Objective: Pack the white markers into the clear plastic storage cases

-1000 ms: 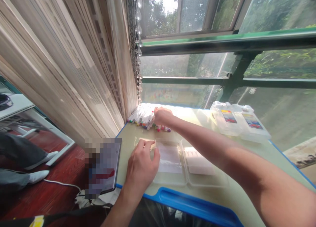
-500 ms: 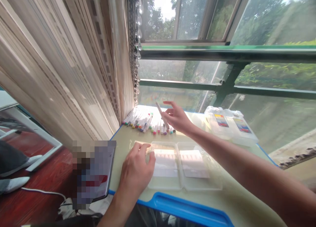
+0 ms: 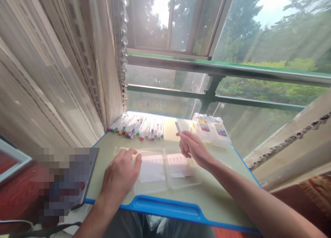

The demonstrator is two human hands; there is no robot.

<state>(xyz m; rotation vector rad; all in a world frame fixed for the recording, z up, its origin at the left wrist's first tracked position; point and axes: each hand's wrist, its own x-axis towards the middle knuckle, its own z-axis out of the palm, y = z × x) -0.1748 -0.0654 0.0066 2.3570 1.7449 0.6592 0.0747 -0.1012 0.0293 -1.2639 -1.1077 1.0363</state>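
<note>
In my right hand (image 3: 196,148) a slim white marker (image 3: 180,131) is held between thumb and fingers, tilted, above the right half of an open clear plastic case (image 3: 167,172). The case lies flat on the table with a white card in each half. My left hand (image 3: 121,170) rests at the left side of the case, thumb and forefinger apart; whether it presses on the rim is hard to tell. Beyond the case, several white markers (image 3: 133,126) with coloured ends lie side by side in a loose row.
Two clear plastic cases (image 3: 210,130) with coloured labels stand at the back right. The table (image 3: 219,196) has a blue edge with a pen groove (image 3: 165,208) at the front. A tablet-like device (image 3: 89,174), partly blurred out, sits at the left edge. Curtain (image 3: 85,58) and window railing (image 3: 207,67) border the table.
My right hand has moved from above the marker row back toward me, bringing the marker over the case. The view has turned to the right. My left hand stays beside the case.
</note>
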